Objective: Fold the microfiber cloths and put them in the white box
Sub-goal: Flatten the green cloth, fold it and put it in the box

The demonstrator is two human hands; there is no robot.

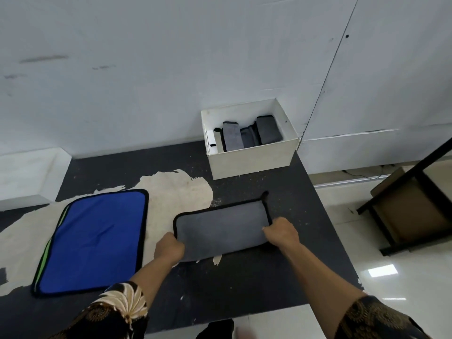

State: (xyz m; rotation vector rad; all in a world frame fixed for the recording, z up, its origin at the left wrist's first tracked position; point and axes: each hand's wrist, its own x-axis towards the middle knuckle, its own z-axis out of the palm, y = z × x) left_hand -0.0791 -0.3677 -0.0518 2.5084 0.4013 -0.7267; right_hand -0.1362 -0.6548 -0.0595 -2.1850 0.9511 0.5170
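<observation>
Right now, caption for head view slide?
Both hands, left and right, grip a grey cloth beside a blue cloth, white box behind.

no readable text, labels or numbers (anywhere)

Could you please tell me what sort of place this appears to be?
Probably a bare workroom or storeroom: a worn black table with peeling surface against a plain white wall, tiled floor, and a metal-framed shelf alongside.
</observation>
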